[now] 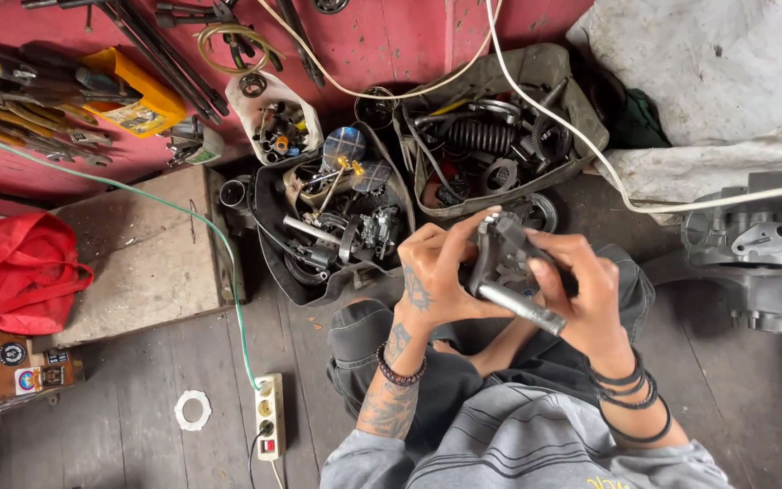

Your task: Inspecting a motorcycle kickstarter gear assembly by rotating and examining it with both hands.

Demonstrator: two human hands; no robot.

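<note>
Risk first: the dark metal engine part (500,249) was held up in the air over the lap, with nothing under it but the person's knees and the plank floor (138,426). A slip of either grip would likely have dropped it, and the shiny steel shaft (522,306) sticking out of its lower end looked like the piece most apt to slide loose or get knocked. Small bits could also have fallen off and rolled between the floorboards; I could not tell whether any were loose.

The left hand (432,276) was wrapped around the left side of the part, fingers curled closed on it, thumb up near the top. The right hand (581,285) gripped it from the right, fingers pinched over the upper edge and palm close by the shaft. The part sat between both hands, touching both.

Just beyond the hands lay an open bag of parts (491,136) and a dark tub of parts (328,226). An engine casing (762,254) sat to the right, a power strip (269,417) on the floor to the left.
</note>
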